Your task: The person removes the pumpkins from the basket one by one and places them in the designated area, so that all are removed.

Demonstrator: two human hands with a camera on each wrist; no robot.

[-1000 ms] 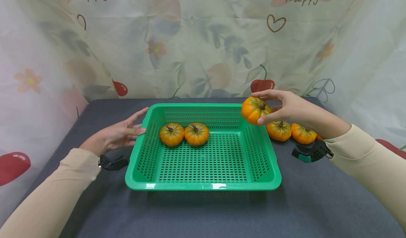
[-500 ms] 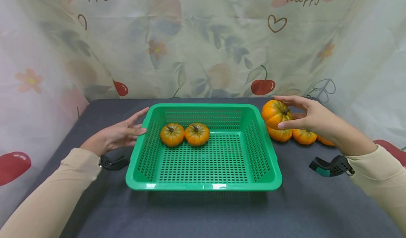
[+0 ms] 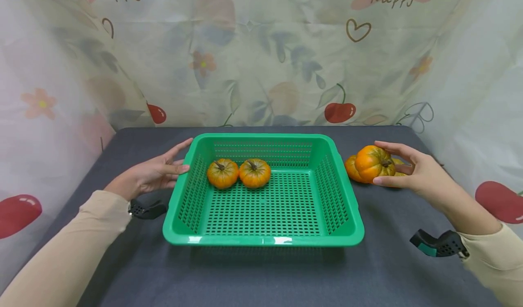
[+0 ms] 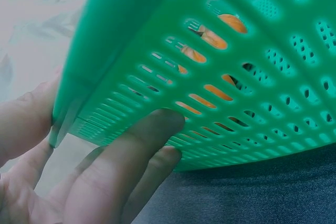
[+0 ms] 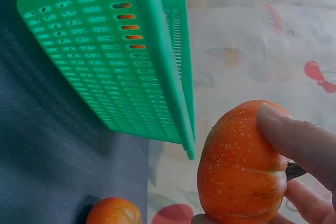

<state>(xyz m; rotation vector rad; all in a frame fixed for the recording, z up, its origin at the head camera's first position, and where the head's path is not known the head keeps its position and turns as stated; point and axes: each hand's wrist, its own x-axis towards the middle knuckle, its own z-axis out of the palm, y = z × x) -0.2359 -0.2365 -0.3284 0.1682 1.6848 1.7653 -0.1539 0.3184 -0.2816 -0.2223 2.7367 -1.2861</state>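
My right hand (image 3: 425, 173) holds a small orange pumpkin (image 3: 369, 162) between thumb and fingers, to the right of the green plastic basket (image 3: 261, 240). In the right wrist view this pumpkin (image 5: 236, 166) has its stem toward the palm. Behind it in the head view, other pumpkins (image 3: 352, 170) are partly hidden by it and the hand. My left hand (image 3: 149, 173) touches the basket's left side with extended fingers, thumb tip at the rim. In the left wrist view fingertips (image 4: 165, 124) lie against the slotted outer wall. Two pumpkins (image 3: 255, 174) sit side by side inside the basket, toward its left.
A dark cloth (image 3: 261, 279) covers the table under the basket. Patterned curtains (image 3: 261, 71) hang behind the table and along both sides. One pumpkin (image 5: 114, 212) rests on the cloth at the bottom of the right wrist view.
My right hand has carried its pumpkin from over the basket's right rim rightward and down to the other pumpkins. The left hand and the basket stay where they were.
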